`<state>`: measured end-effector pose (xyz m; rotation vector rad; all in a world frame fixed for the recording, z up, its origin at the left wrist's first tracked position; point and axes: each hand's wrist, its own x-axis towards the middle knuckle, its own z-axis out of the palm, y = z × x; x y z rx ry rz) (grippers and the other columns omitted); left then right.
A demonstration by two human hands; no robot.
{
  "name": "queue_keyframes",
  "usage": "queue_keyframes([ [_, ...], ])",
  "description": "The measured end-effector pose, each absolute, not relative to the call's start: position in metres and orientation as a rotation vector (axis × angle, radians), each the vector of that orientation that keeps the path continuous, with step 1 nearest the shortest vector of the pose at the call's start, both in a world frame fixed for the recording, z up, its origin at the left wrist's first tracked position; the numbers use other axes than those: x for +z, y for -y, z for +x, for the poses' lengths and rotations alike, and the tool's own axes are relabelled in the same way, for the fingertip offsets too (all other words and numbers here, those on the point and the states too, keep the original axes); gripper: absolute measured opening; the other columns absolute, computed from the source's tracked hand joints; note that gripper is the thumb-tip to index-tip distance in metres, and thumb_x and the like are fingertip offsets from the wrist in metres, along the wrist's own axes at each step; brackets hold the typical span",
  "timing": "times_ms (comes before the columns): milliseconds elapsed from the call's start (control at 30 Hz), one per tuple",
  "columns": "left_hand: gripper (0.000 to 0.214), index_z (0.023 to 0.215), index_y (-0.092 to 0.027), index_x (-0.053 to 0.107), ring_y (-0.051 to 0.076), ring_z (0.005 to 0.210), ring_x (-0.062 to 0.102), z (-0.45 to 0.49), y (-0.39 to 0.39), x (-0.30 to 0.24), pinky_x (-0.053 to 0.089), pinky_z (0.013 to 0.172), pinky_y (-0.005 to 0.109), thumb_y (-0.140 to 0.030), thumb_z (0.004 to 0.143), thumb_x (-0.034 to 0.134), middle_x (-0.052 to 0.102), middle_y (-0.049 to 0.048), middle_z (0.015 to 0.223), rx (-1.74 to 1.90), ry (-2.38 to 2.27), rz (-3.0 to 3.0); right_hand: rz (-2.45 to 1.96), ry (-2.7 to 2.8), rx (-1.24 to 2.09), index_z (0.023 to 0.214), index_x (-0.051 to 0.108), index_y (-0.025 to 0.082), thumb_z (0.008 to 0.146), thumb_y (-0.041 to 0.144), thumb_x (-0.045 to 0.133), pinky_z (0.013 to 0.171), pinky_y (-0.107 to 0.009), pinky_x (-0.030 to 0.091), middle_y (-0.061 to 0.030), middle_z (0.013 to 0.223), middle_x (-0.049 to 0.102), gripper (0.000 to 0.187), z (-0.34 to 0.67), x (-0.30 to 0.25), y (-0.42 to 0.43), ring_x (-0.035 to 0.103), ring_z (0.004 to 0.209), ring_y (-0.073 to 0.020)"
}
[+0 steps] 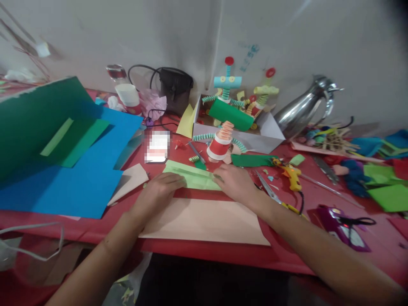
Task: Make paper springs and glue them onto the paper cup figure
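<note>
A light green sheet of paper (197, 178), with a fold line along its length, lies between my hands near the middle of the table. My left hand (163, 189) grips its left end, fingers bent over the edge. On the right end, the closed fingers of my right hand (234, 180) press the paper. Closer to me a pale peach sheet (207, 221) lies flat under my forearms. Just beyond the green paper stands a red and white paper cup (219, 146) with a folded peach paper spring on top.
Blue card (63, 187) and a green panel (38, 123) fill the left. Scissors (270, 189), a yellow glue gun (293, 178) and a purple box (342, 227) lie right. Behind are a white box (239, 138) holding paper figures, a metal jug (306, 106) and a black bag (177, 89).
</note>
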<state>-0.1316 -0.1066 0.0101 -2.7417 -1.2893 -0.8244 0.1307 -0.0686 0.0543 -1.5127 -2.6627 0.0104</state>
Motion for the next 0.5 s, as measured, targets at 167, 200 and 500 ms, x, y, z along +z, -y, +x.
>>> queue_keyframes([
  [167,0.037,0.114,-0.025,0.070,0.024,0.112,0.064,-0.139,0.111,0.029,0.054,0.094,0.045,-0.009,0.088,0.048,0.072,0.0064,0.115,-0.750,1.290,-2.778,-1.316,2.553,-0.026,0.090,0.070,0.017,0.097,0.024,0.050,0.082,-0.035,0.046,-0.0074,0.093,0.070,0.022,0.149,0.071,0.095,0.061,0.092,-0.0224],
  [200,0.036,0.114,-0.025,0.070,0.024,0.113,0.063,-0.141,0.117,0.036,0.054,0.094,0.044,-0.011,0.089,0.048,0.071,0.0064,0.116,-0.756,1.299,-2.779,-1.273,2.508,-0.016,0.090,0.070,0.017,0.097,0.023,0.050,0.084,-0.036,0.046,-0.0075,0.093,0.070,0.022,0.155,0.073,0.105,0.060,0.092,-0.0223],
  [500,0.030,0.117,-0.026,0.065,0.023,0.105,0.062,-0.115,0.213,0.048,0.050,0.094,0.042,-0.023,0.087,0.062,0.070,0.0049,0.113,-0.675,1.388,-2.897,-1.268,2.457,0.295,0.108,0.068,0.020,0.089,0.030,0.065,0.089,-0.043,0.049,-0.0088,0.108,0.068,0.022,0.189,0.041,0.216,0.059,0.101,-0.0256],
])
